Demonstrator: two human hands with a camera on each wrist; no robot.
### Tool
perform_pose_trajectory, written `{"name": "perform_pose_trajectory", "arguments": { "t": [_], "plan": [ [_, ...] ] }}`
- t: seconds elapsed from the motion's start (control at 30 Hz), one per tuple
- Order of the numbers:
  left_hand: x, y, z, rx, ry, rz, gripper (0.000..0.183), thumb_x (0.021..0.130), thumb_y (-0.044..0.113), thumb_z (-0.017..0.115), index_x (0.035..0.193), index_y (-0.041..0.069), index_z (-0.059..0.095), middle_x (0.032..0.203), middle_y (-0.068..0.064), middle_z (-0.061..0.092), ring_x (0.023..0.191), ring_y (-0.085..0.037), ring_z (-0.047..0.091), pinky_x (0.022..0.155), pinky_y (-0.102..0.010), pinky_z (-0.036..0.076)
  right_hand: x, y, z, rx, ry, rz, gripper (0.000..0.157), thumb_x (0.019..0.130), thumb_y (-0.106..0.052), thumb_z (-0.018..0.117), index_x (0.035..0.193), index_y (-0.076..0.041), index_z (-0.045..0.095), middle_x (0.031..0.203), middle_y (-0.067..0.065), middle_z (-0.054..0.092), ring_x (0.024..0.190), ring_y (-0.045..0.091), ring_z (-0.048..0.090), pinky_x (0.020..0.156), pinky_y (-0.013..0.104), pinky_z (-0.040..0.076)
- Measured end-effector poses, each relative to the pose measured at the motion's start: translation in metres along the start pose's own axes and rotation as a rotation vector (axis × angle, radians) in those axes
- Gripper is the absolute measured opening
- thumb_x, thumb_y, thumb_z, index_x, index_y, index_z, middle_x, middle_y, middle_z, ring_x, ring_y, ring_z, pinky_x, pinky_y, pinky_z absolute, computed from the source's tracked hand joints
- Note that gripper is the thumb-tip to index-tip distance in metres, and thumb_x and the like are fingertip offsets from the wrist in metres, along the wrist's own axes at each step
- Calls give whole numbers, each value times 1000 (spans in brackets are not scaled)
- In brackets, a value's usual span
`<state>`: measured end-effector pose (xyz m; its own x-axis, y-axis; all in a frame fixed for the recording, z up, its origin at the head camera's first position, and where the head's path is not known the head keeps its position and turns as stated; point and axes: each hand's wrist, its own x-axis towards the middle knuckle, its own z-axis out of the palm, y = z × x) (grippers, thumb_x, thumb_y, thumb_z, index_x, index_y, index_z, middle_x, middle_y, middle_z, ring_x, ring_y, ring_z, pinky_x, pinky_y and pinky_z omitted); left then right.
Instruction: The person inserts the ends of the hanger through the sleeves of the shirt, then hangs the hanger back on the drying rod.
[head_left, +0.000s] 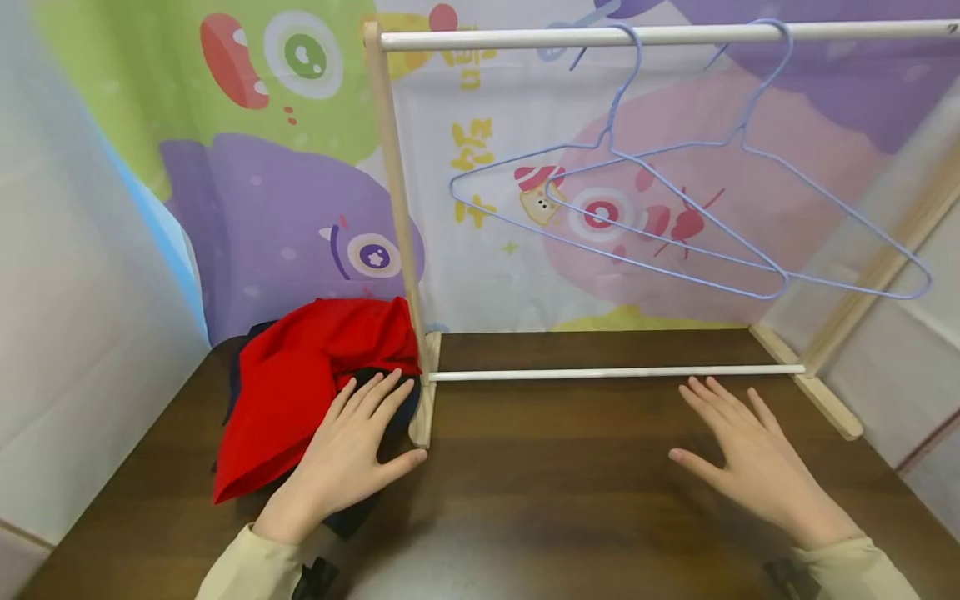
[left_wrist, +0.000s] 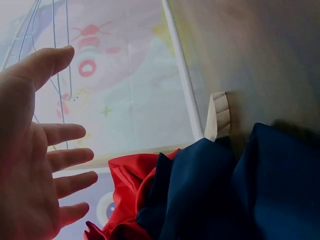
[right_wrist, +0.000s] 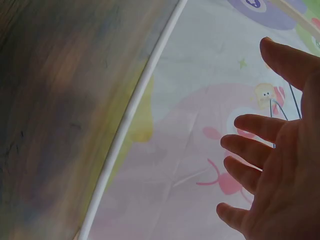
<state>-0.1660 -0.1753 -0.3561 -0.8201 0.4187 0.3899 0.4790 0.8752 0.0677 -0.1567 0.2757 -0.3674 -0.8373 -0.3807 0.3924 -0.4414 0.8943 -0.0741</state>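
Observation:
My left hand [head_left: 348, 458] hovers with spread fingers over the near right side of a heap of red cloth [head_left: 300, 375] and dark navy cloth [left_wrist: 200, 190]. Nothing is in that hand. On the right, my right hand [head_left: 757, 458] is held above the table with its fingers extended, also holding nothing. Two blue wire hangers [head_left: 622, 154] hang from the white top bar [head_left: 510, 38] of a wooden rack, one partly overlapping the other. The cloth is crumpled, so its garment kind cannot be made out.
The rack's left wooden post [head_left: 397, 192] stands beside the cloth heap. A white lower bar [head_left: 615, 373] runs low across the dark brown table [head_left: 555, 500] to the right foot [head_left: 810, 383]. Behind hangs a cartoon-printed curtain [head_left: 480, 283]; pale walls flank both sides.

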Motion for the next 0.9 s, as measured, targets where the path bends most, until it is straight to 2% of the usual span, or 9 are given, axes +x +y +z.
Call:
{"name": "perform_pose_trajectory", "arguments": {
  "t": [0.13, 0.2, 0.37, 0.5, 0.67, 0.77, 0.9],
  "plan": [
    [5, -2, -5, -7, 75, 20, 71, 79, 48, 62, 135, 9, 42, 141, -10, 38, 127, -29, 36, 107, -49, 21, 2, 0, 1, -3, 25, -17, 77, 81, -47, 62, 142, -11, 31, 145, 11, 33, 140, 15, 11, 112, 42, -5],
    [6, -5, -9, -11, 116, 9, 67, 79, 40, 65, 133, 6, 44, 138, -12, 41, 125, -29, 38, 106, -49, 23, 4, 0, 3, 1, 32, -30, 77, 81, -47, 62, 141, -10, 32, 144, 10, 34, 139, 17, 13, 112, 42, -4],
    [10, -20, -17, 7, 222, -48, 61, 77, 27, 69, 128, 1, 47, 133, -19, 45, 122, -33, 40, 104, -50, 25, 6, -3, 6, 12, 49, -40, 78, 79, -47, 64, 142, -12, 32, 145, 11, 32, 138, 19, 17, 112, 41, -1],
    [17, -35, -21, -3, 272, -110, 58, 77, 20, 69, 126, -3, 48, 133, -22, 43, 121, -36, 40, 103, -52, 26, 11, -4, 5, 28, 82, -45, 80, 78, -44, 66, 143, -16, 28, 147, 10, 28, 135, 23, 24, 112, 42, 2],
    [28, -51, -23, -31, 264, -191, 58, 78, 17, 67, 126, -5, 46, 137, -25, 36, 120, -42, 38, 101, -56, 27, 23, -9, 5, 36, 101, -79, 81, 79, -41, 67, 144, -16, 27, 145, 11, 31, 127, 31, 35, 112, 42, 6],
    [33, -57, -22, -42, 233, -235, 58, 79, 17, 66, 127, -6, 44, 137, -26, 34, 119, -46, 37, 100, -57, 26, 32, -13, 7, 38, 108, -98, 77, 80, -39, 66, 143, -15, 28, 143, 12, 34, 128, 29, 35, 112, 41, 8],
    [38, -63, -20, -46, 201, -281, 58, 79, 17, 65, 128, -6, 43, 137, -27, 34, 119, -47, 36, 101, -57, 24, 44, -21, 12, 50, 122, -123, 66, 84, -30, 64, 140, -10, 35, 141, 11, 38, 128, 27, 38, 112, 39, 10]
  ]
}}
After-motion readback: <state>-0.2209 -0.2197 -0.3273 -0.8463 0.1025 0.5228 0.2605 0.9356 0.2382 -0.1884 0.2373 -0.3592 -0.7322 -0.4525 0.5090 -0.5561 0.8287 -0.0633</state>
